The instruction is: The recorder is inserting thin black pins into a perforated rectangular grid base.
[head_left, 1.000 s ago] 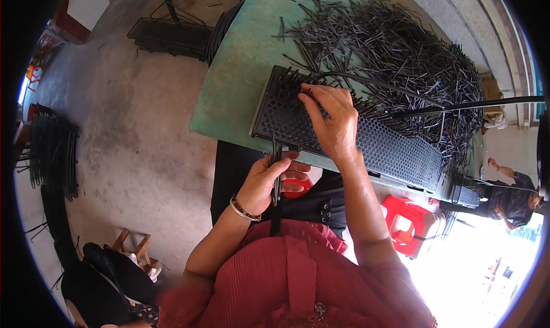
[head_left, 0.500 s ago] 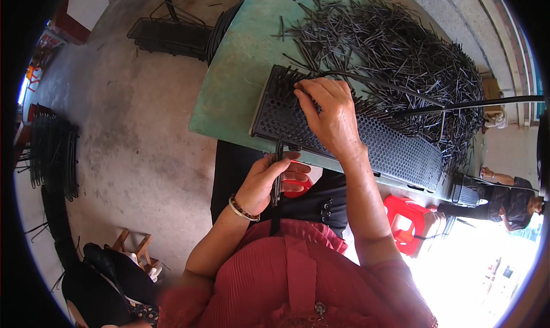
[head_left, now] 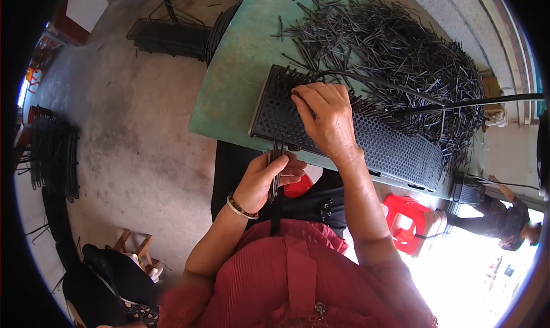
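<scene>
Curling close together, thumb and forefinger of the right hand [head_left: 331,115] are held over a black holed board [head_left: 395,146]; whether a stick is pinched cannot be told. Black sticks [head_left: 275,182] are gripped in the left hand [head_left: 259,176], just beside the board's near edge. The board is set on a green table [head_left: 223,96], its left end partly filled with standing sticks [head_left: 288,77]. Loose sticks [head_left: 395,59] are heaped behind. A concrete floor [head_left: 137,119] is seen left, a red stool [head_left: 423,222] and another person [head_left: 504,216] right.

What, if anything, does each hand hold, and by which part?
The left hand holds several thin black sticks near the middle of their length. Whether the right hand, over the holed board, pinches anything cannot be told.
</scene>
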The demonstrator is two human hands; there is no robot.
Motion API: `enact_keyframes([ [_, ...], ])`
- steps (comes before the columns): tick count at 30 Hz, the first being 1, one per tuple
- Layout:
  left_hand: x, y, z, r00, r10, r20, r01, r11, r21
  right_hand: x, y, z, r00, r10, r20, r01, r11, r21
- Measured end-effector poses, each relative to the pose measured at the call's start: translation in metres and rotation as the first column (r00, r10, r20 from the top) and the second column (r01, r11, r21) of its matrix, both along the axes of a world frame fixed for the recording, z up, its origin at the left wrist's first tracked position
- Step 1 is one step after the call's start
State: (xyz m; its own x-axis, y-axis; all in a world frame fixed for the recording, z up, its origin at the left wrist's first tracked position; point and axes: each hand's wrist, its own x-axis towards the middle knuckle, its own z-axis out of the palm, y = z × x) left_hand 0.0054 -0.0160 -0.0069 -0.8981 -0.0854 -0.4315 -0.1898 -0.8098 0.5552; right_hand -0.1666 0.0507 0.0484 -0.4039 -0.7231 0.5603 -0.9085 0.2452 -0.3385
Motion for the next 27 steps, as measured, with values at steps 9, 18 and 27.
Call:
enact_keyframes([
  [9,-0.005,-0.028,0.041,0.945,0.224,-0.238,-0.298,0.889,-0.349,-0.005,0.021,-0.004,0.902,-0.193,0.387,0.288,0.936,-0.205],
  [18,-0.051,-0.108,-0.068,0.919,0.303,-0.250,-0.300,0.130,-0.945,-0.005,0.018,-0.024,0.949,-0.219,0.226,0.279,0.918,-0.283],
  [27,-0.035,-0.096,-0.051,0.853,0.417,-0.314,-0.495,0.455,-0.740,-0.008,0.016,-0.026,0.981,-0.179,0.079,0.195,0.927,-0.320],
])
